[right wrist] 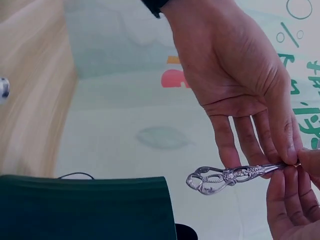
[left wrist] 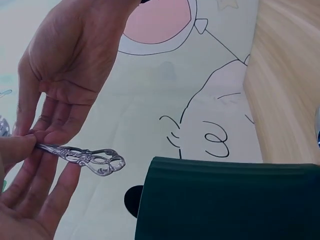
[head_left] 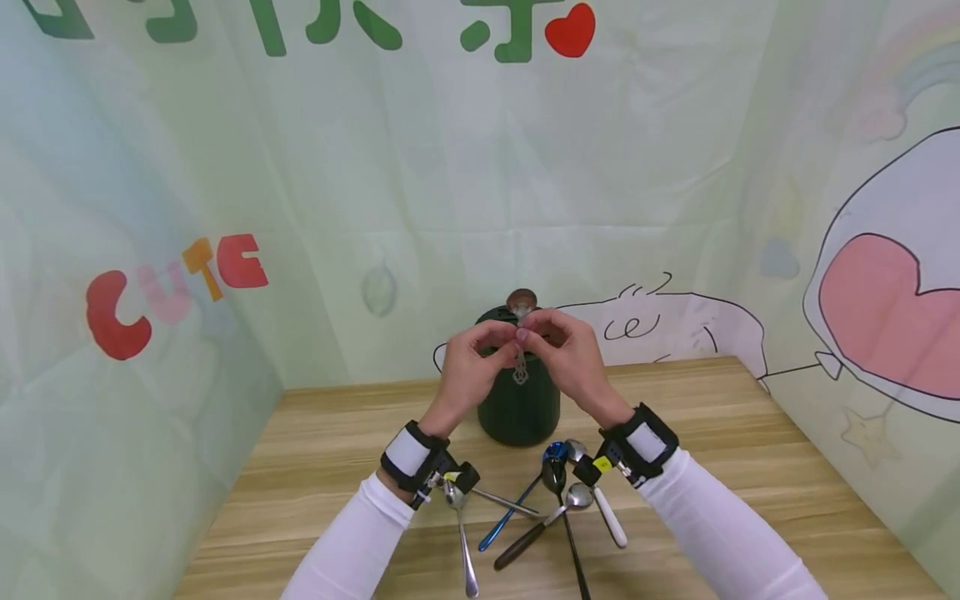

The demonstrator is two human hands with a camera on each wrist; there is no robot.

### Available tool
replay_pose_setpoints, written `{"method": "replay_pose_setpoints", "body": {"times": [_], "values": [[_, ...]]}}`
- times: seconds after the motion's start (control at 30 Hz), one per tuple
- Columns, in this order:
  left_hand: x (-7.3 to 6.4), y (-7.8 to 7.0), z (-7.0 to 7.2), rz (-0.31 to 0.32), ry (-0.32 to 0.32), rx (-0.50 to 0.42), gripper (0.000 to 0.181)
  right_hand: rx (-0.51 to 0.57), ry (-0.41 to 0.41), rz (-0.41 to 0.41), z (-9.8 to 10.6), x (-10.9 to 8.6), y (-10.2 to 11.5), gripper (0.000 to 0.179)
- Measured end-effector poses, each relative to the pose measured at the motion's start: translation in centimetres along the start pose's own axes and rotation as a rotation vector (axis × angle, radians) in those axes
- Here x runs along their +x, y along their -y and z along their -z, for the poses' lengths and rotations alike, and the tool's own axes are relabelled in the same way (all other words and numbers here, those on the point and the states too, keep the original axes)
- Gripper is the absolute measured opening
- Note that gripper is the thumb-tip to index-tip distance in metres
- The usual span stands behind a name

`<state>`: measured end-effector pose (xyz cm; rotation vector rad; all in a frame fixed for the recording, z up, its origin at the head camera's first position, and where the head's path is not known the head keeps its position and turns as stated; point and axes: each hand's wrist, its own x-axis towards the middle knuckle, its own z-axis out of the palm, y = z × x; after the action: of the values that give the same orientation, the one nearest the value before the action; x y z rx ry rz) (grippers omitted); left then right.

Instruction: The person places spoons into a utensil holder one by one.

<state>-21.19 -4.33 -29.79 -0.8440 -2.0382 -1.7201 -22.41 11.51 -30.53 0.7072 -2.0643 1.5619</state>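
Note:
Both hands hold one silver spoon in front of a dark green canister, at the height of its top. The spoon stands upright, with its bowl up and its ornate openwork handle pointing down. My left hand pinches it mid-length between thumb and fingers. From the other side my right hand pinches it at the same spot, the fingertips of both hands meeting. In the left wrist view the patterned handle hangs free below the fingers. The hands partly hide the canister's top.
Several spoons lie on the wooden table before the canister: a silver one, a blue one, a black one, a dark-handled one and a white-handled one. Some cross each other. A printed cloth backs the table.

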Motion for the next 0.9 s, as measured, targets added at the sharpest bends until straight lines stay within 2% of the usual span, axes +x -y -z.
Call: {"method": "replay_pose_setpoints", "body": {"times": [0.1, 0.37, 0.6, 0.7, 0.73, 0.9], "values": [[0.6, 0.0, 0.3, 0.000, 0.000, 0.023, 0.015, -0.025, -0.002, 0.005, -0.1, 0.8, -0.9, 0.012], [2.4, 0.6, 0.8, -0.023, -0.017, 0.063, 0.014, -0.039, -0.008, 0.028, -0.2, 2.8, -1.6, 0.015], [4.0, 4.8, 1.1, -0.019, -0.032, 0.119, 0.013, -0.057, -0.008, 0.008, -0.5, 3.7, -2.5, 0.014], [4.2, 5.7, 1.1, -0.029, -0.035, 0.156, 0.011, -0.059, -0.008, 0.004, -0.7, 3.9, -3.2, 0.011], [4.1, 5.4, 1.1, -0.030, -0.033, 0.166, 0.011, -0.059, -0.008, 0.003, -0.7, 3.8, -3.0, 0.011], [4.2, 6.5, 1.1, -0.035, -0.033, 0.184, 0.013, -0.089, -0.011, 0.010, -1.2, 4.0, -4.0, 0.010]]}}
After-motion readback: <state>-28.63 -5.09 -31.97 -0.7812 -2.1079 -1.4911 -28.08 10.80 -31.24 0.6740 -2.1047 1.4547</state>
